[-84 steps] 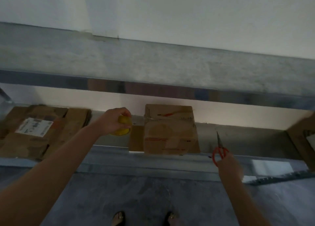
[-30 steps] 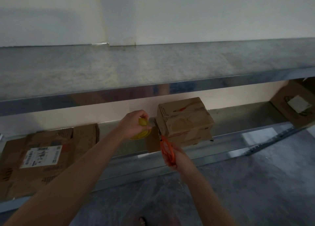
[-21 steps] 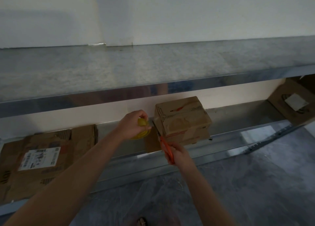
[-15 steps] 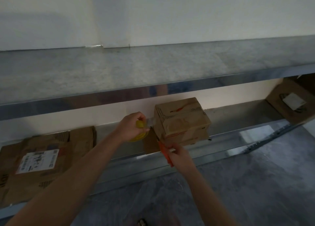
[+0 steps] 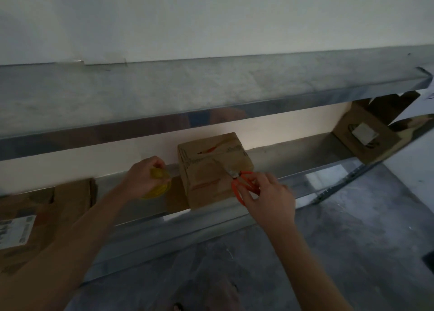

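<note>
Where the frame begins at lower left, flattened brown cardboard lies on the lower shelf, matte and creased, with a white printed label stuck to it. That shelf is dull grey sheet metal with a bright folded front edge. An upper shelf of the same metal crosses the frame above it.

Left of centre, the left hand is curled round a yellow roll of tape, thumb on top and fingers wrapped beneath. The roll is glossy and translucent, and is held just beside the left face of the cardboard box. A short clear strip runs from roll to box.

At centre this box stands closed and rectangular on the lower shelf, its top shiny with tape and marked in red and dark print.

Right of centre, the right hand pinches the orange loop handles of the scissors with fingers partly bent. The short steel blades lie across the box's upper front edge, pointing to upper left. Whether they are parted cannot be told.

At far right, another carton bearing a white sticker sits tilted at the shelf end. Mottled grey floor fills the lower right.
</note>
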Action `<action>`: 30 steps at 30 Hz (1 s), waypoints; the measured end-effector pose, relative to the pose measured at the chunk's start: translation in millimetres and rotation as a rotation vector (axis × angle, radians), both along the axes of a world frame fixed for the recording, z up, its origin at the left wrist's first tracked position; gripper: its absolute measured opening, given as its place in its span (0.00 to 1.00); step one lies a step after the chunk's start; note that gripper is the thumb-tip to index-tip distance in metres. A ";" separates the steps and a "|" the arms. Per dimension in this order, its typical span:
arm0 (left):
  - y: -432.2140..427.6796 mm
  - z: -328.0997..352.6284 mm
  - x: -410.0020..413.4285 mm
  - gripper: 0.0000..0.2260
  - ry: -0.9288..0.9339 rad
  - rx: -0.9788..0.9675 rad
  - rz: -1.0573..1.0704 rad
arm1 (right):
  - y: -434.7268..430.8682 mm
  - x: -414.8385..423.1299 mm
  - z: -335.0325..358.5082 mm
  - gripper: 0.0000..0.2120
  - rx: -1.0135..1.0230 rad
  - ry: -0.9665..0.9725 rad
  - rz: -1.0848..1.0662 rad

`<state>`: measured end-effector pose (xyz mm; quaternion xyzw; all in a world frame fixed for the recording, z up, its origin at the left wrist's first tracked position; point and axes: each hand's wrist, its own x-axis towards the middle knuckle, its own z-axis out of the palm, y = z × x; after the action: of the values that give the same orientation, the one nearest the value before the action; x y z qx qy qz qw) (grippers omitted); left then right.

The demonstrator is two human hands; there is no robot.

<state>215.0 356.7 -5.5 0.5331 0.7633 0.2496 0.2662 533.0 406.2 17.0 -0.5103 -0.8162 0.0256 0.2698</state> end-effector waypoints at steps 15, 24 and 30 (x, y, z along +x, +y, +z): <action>-1.6 10.7 28.6 0.13 0.085 -0.110 0.288 | 198.6 58.2 -107.4 0.19 -0.657 -0.221 -0.242; -8.7 11.3 38.2 0.13 0.087 -0.086 0.379 | 203.8 55.6 -125.8 0.21 -0.649 -0.323 -0.104; -14.2 15.1 43.0 0.13 0.056 -0.084 0.350 | 155.7 53.2 -66.4 0.19 -0.426 -0.157 0.009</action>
<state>258.0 342.6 9.6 0.3873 0.8612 0.2452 0.2196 586.2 561.9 -49.5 -0.5526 -0.8130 0.1588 0.0915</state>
